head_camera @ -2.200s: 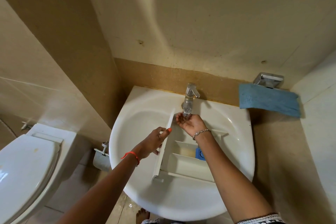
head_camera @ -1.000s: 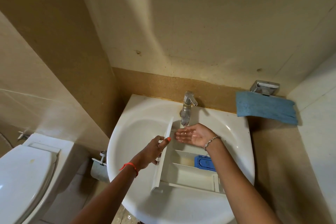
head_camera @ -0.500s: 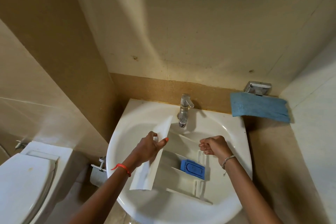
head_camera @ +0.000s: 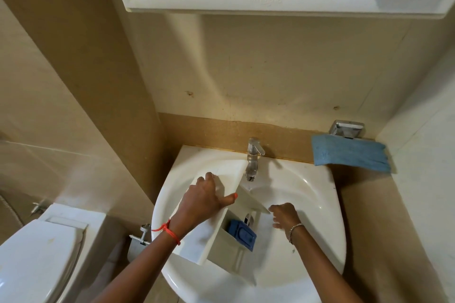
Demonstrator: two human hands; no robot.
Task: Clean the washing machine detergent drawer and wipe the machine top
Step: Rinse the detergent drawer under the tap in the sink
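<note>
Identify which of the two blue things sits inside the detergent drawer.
The dark blue plastic insert, seated in the drawer over the sink; the lighter blue cloth lies outside it, right of the tap.

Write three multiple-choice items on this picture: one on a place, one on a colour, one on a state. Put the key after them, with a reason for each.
1. Where is the cloth?
A. on the toilet lid
B. by the wall, right of the sink
C. on the floor

2. What colour is the insert in the drawer?
A. red
B. green
C. blue

3. What is the left hand doing?
A. gripping the drawer's front panel
B. hanging idle
C. turning the tap

Key:
1 B: the cloth hangs at the wall just past the sink's right rim.
2 C: the insert shows plainly blue against the white drawer.
3 A: the left hand's fingers curl over the panel's edge, with the thumb against it.
</note>
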